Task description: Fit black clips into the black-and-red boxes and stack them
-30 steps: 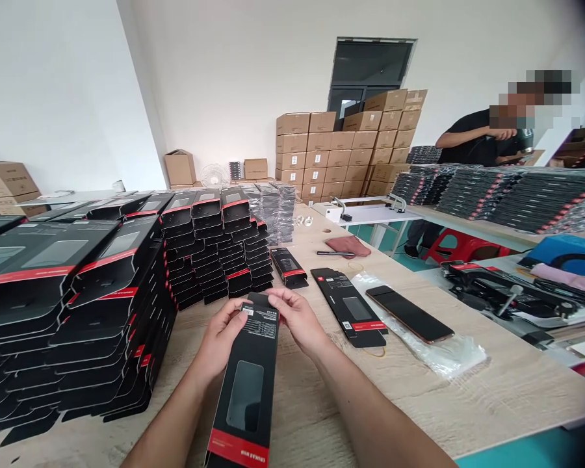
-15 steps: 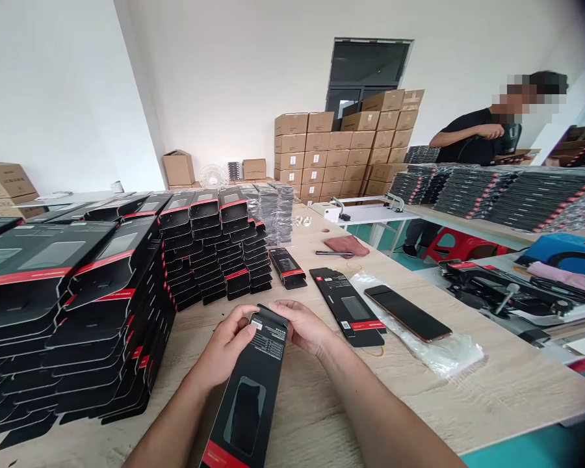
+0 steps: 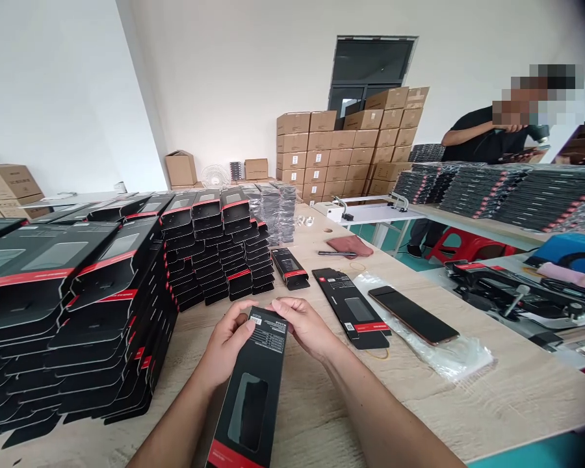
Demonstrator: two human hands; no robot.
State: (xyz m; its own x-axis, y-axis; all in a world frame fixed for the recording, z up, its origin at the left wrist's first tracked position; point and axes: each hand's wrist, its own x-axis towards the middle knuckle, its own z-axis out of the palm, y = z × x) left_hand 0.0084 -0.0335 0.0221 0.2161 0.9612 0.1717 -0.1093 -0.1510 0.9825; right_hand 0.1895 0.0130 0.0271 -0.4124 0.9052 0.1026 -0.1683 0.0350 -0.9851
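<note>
A long black box (image 3: 259,364) with a clear window and a red band lies at the bottom centre, its far end between my hands. My left hand (image 3: 228,341) grips that end from the left, thumb on the printed face. My right hand (image 3: 305,325) is closed on the top right corner by the end flap. To the right, a flat black carton (image 3: 351,309) rests beside a dark phone-like device (image 3: 412,313) on a clear plastic bag (image 3: 468,361). Another small black box (image 3: 290,268) sits beyond my hands.
Tall stacks of black boxes (image 3: 97,338) fill the left. A pen (image 3: 336,253) and a reddish cloth (image 3: 353,245) lie farther back. Cardboard cartons (image 3: 322,153) stand by the wall. A person (image 3: 472,136) holds a dark tool behind stacked packages at right.
The flap at the box's far end has folded down between my hands. The person at the right has shifted rightward with the tool. The view has moved slightly.
</note>
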